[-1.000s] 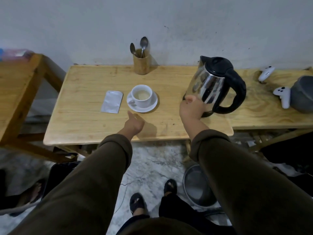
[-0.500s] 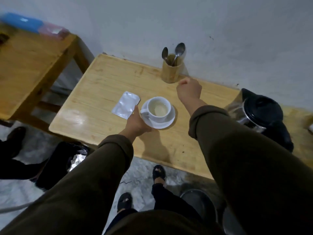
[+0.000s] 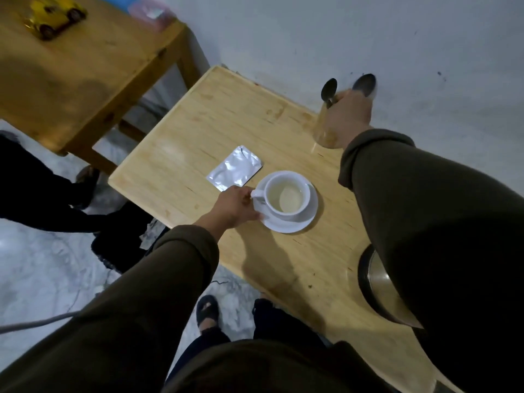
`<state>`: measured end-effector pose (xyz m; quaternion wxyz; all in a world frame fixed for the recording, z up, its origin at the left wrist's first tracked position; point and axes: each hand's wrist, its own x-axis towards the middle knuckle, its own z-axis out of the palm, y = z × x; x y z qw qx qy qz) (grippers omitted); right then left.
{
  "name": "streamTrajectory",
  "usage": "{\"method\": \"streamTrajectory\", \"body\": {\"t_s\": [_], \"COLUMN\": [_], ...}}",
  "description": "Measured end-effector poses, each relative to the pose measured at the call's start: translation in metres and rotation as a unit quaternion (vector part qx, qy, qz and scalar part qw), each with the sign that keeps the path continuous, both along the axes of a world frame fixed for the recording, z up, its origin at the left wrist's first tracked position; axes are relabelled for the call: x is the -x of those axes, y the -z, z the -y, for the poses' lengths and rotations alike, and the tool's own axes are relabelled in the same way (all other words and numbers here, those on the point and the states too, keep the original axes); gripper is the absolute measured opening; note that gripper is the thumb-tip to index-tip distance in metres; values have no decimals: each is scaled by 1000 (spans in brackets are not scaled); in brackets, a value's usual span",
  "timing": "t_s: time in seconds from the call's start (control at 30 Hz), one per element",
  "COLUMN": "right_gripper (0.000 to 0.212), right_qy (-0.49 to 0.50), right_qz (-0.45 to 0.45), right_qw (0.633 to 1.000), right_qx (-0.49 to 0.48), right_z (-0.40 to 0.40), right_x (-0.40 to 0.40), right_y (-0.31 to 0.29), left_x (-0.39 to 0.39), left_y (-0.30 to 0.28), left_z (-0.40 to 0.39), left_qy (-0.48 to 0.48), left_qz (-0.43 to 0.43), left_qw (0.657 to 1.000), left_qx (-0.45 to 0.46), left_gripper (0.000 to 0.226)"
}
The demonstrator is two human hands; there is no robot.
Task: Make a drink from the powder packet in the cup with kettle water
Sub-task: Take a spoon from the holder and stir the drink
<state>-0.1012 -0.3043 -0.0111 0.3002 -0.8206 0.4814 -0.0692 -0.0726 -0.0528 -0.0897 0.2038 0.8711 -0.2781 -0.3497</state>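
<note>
A white cup (image 3: 286, 198) with pale liquid and powder in it stands on a white saucer (image 3: 295, 226) in the middle of the light wooden table (image 3: 198, 131). My left hand (image 3: 232, 207) touches the saucer's left rim beside the cup handle. A silver powder packet (image 3: 234, 168) lies flat just left of the saucer. My right hand (image 3: 350, 113) is at the wooden spoon holder (image 3: 324, 134) by the wall, fingers around a spoon (image 3: 364, 84); a second spoon (image 3: 329, 90) stands beside it. The kettle (image 3: 380, 290) is mostly hidden under my right sleeve.
A darker wooden table (image 3: 71, 69) at the upper left carries a yellow toy car (image 3: 54, 19). A person's dark legs and a sandal (image 3: 85, 180) are on the marble floor at left. My own sandalled feet (image 3: 208, 310) stand below the table edge.
My right hand left the kettle and moved across to the spoon holder by the wall. My left hand moved up to the saucer's rim. The camera swung left and down.
</note>
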Motion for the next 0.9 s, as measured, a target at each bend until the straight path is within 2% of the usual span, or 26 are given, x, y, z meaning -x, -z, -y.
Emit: {"method": "streamTrajectory", "body": {"t_s": [0.1,0.3,0.6,0.9], "right_gripper": [34,34,36,21], "right_qy": [-16,-34,-3,76], "right_qz": [-25,-39,-44,94], "right_qw": [999,999,998,993], "right_qx": [-10,-15,-54,10], "right_z": [8,17,25,22], "right_x": [-4,-8,-13,-15], "right_y": [5,15,16,2], "left_x": [-2,-7,-6,-3], "left_y": [-1,-5,-6,-7], "left_z": [2,3,7,7], "left_qy": [2,26,43,48], "left_qz": [4,-11,17,25], "left_qw": [1000,1000,999,998], "left_qx": [-7,-8,-20,-30], "left_gripper": [38,42,40,40]}}
